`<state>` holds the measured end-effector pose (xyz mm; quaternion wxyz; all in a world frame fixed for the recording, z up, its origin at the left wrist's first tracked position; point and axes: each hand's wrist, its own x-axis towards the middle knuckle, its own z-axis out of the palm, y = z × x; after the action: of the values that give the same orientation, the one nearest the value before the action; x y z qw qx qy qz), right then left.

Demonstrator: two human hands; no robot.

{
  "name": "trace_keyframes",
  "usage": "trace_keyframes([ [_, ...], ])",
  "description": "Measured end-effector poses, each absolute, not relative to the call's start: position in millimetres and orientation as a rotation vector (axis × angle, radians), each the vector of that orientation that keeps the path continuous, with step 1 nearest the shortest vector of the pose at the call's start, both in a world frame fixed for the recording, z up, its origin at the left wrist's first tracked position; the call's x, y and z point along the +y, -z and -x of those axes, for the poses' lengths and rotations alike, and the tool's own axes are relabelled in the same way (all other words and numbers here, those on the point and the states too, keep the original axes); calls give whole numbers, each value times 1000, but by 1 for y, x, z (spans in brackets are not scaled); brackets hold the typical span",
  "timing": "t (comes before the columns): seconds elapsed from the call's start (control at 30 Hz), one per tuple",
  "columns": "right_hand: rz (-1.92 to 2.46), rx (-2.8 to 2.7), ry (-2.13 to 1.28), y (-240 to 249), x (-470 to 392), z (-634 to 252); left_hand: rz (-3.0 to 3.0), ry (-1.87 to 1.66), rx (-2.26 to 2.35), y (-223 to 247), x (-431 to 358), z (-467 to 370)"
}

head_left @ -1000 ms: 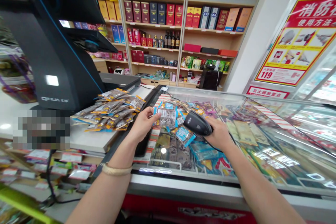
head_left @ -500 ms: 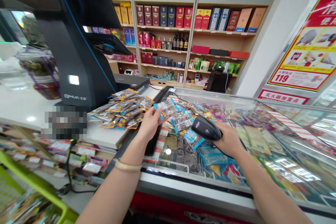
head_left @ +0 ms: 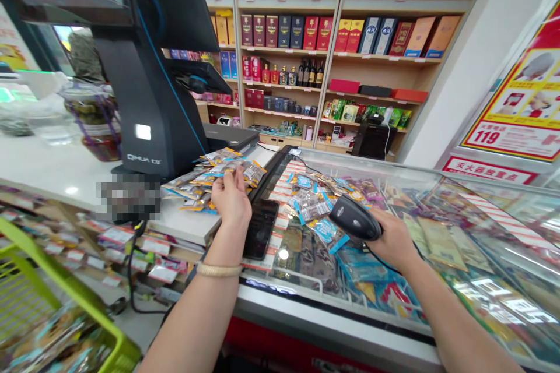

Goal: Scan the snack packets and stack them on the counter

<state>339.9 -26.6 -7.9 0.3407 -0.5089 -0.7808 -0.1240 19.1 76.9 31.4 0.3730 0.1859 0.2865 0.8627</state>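
My left hand (head_left: 231,198) is over a pile of small snack packets (head_left: 192,183) on the white counter. Its fingers are pinched on a clear snack packet (head_left: 221,171) with blue edges, which lies against the top of the pile. Wrapped in my right hand (head_left: 394,239) is a black barcode scanner (head_left: 355,218), its head pointing left. Below the scanner head, more blue-edged snack packets (head_left: 312,205) lie loosely on the glass top (head_left: 301,280). A black phone (head_left: 261,229) rests between the two heaps, beside my left wrist.
A black register stand (head_left: 153,99) rises at the left, with tied jars (head_left: 98,122) behind it. Lower left is a green basket (head_left: 65,285) holding packets. Bagged goods show under the glass. Shelves of boxes (head_left: 284,32) line the back wall.
My left hand has moved left with the snack packet, from above the glass top to the pile on the counter. The phone is now uncovered. My right hand still holds the scanner.
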Motion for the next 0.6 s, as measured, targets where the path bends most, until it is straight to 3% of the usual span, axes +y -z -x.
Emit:
trace_keyframes([
  [0.6, 1289, -2000, 368, 8, -27, -340, -512, -2001, 813, -34, 66, -25],
])
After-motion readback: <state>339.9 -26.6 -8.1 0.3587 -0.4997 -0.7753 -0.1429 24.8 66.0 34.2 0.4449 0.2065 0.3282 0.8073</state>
